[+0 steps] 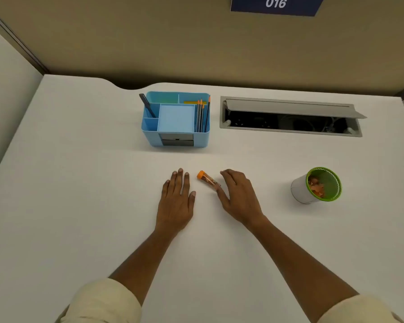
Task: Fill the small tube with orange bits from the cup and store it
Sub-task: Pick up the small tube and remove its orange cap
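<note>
The orange-capped small tube (208, 181) is lying on the bench (79, 183) between both flat, empty hands, the right hand (239, 194) touching its end, so uncapping is judged next.

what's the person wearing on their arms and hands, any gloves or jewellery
No gloves: the left hand and right hand are both bare, with no rings, watch or bracelets visible. Both forearms are uncovered. Cream-coloured sleeves are rolled or pushed up near the elbows, showing soft folds, with no visible print or markings.

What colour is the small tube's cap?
Orange, on the tube in the head view.
</note>
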{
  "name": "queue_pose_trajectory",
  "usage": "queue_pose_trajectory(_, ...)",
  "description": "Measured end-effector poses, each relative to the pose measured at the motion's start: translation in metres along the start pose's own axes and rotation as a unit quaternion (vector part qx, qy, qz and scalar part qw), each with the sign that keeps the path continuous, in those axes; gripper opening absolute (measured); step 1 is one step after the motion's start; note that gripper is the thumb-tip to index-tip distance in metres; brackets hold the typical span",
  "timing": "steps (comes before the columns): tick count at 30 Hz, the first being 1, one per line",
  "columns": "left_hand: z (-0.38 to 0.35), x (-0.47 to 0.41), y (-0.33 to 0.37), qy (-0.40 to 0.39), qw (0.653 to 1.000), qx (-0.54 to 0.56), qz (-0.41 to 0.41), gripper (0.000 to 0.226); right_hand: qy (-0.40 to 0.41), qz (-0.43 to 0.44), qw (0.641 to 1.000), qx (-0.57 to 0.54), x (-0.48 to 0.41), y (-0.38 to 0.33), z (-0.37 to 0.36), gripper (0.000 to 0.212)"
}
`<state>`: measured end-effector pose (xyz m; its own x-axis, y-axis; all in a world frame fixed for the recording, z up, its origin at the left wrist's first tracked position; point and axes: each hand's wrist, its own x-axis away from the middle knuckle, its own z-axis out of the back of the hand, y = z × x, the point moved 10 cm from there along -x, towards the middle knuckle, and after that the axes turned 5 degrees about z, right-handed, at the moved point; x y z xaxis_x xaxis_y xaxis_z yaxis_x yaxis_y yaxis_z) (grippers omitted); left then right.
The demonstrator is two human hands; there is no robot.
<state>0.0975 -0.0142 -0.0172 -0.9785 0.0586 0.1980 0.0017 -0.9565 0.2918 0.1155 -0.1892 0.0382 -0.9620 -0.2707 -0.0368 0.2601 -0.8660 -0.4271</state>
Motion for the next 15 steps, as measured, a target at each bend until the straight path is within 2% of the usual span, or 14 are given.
queue_pose_trajectory(6,0.005,-0.001,-0.002,-0.023,1.000,-0.002,0.013,0.067,-0.065,-0.034,0.997,0.006,-0.030,-0.010,-0.019,0.053)
queue_pose_trajectory(9,0.014,-0.003,0.000,-0.019,0.999,0.042,0.028,0.064,-0.070,-0.044,0.997,0.005,-0.032,-0.011,-0.024,0.049)
queue_pose_trajectory(15,0.056,0.002,0.009,0.092,0.985,0.137,0.056,0.042,-0.060,-0.044,0.997,0.008,-0.028,-0.009,-0.022,0.030)
